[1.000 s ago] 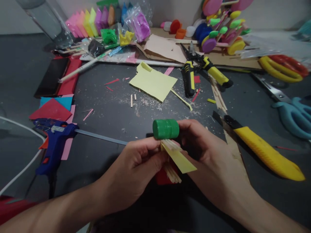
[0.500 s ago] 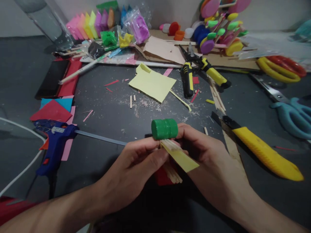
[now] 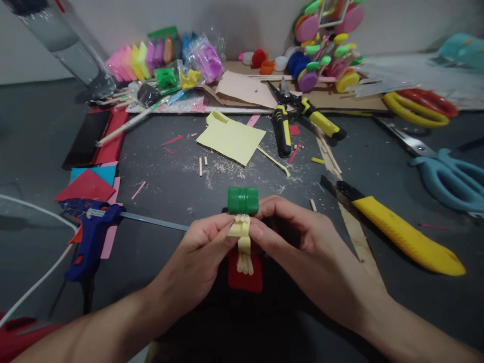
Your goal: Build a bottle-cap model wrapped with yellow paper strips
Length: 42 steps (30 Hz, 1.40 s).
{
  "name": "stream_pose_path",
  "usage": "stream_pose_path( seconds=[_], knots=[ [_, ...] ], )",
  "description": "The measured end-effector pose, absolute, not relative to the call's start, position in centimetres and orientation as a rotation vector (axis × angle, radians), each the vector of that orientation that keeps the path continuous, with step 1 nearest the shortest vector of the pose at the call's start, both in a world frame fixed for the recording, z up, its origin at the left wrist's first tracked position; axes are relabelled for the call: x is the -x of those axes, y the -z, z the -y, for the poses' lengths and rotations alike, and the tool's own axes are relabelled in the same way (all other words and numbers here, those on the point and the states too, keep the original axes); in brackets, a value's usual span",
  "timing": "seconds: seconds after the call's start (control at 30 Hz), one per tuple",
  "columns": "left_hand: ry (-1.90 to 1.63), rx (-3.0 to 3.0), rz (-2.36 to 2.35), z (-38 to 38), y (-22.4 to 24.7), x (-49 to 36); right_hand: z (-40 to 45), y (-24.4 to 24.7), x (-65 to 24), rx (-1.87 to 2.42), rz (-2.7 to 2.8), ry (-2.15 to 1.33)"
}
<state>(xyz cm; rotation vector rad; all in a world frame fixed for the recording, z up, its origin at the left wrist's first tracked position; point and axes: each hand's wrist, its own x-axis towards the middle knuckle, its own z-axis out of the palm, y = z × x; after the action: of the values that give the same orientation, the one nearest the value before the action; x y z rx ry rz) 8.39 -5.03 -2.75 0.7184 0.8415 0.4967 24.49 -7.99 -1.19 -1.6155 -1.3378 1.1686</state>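
Note:
Between my hands is a small craft piece: a green cylinder (image 3: 243, 200) on top, a bundle of thin wooden sticks (image 3: 245, 264) below it, and a red part (image 3: 245, 282) under the sticks. A yellow paper strip (image 3: 244, 244) lies across the sticks. My left hand (image 3: 204, 247) pinches the strip and the piece from the left, thumb on the strip. My right hand (image 3: 291, 234) is closed on the piece from the right, its thumb pressing the strip near the stick ends. The fingertips behind the piece are hidden.
A blue glue gun (image 3: 88, 227) lies at left, its glue stick pointing toward my hands. Yellow paper (image 3: 231, 138) and scraps lie ahead. Pliers (image 3: 283, 131), a yellow cutter (image 3: 408, 234) and scissors (image 3: 446, 171) are at right. Clay packets (image 3: 151, 58) stand at the back.
The yellow strip stuck out long to the lower right; now it is folded in close over the sticks. My right thumb has come onto it. The piece has turned more upright, and the view has shifted.

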Motion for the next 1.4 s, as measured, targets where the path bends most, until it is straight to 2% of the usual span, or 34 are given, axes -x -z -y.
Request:
stream_pose_path(
  seconds=[0.1,0.2,0.3,0.4,1.03,1.4],
  knots=[
    [-0.496,-0.71,-0.845,4.9,2.6,-8.6,7.9,1.0,-24.6,1.674,1.34,-1.098],
    [-0.477,-0.739,-0.857,4.8,2.4,-8.9,8.0,1.2,-24.9,1.726,1.44,-0.814],
    [-0.442,-0.795,-0.864,4.7,2.2,-9.0,8.3,1.5,-25.3,1.519,1.632,-0.529],
    [-0.415,-0.883,-0.884,4.7,1.9,-9.1,8.6,1.7,-25.6,1.332,1.752,-0.432],
    [-0.376,-1.104,-0.878,4.8,2.0,-8.9,8.7,1.5,-25.6,1.308,1.788,-0.383],
    [-0.383,-0.874,-0.899,4.7,1.4,-9.4,8.8,0.9,-26.2,1.288,1.799,-0.367]
  ],
)
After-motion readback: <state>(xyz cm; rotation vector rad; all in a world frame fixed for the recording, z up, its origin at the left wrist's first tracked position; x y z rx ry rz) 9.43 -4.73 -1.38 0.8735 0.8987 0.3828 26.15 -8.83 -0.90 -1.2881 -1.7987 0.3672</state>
